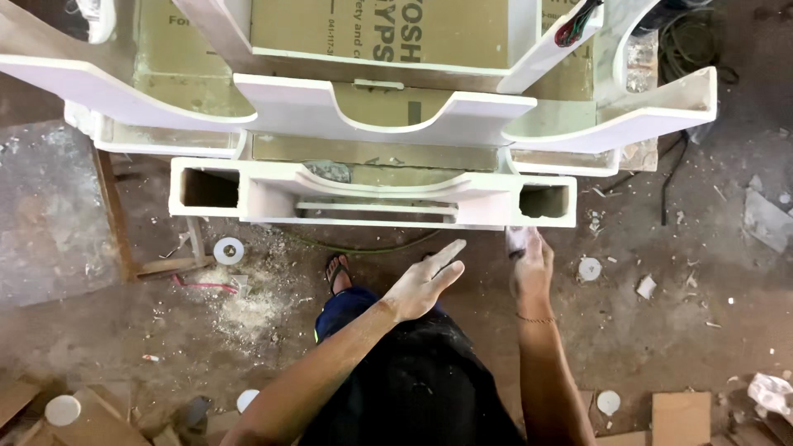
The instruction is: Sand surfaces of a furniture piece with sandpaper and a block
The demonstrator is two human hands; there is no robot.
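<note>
A white-painted wooden furniture piece with curved shelves and hollow box ends stands in front of me, seen from above. My right hand holds a small grey-white piece, likely sandpaper, against the lower front edge of the piece near its right box opening. My left hand hovers flat with fingers extended, just below the same front edge, holding nothing. My dark trousers and a sandalled foot show below.
The dusty concrete floor carries wood scraps, sawdust, white round discs, cardboard pieces and dark cables. A wooden stand leg rises at the left. Cardboard sheets lie behind the white shelves.
</note>
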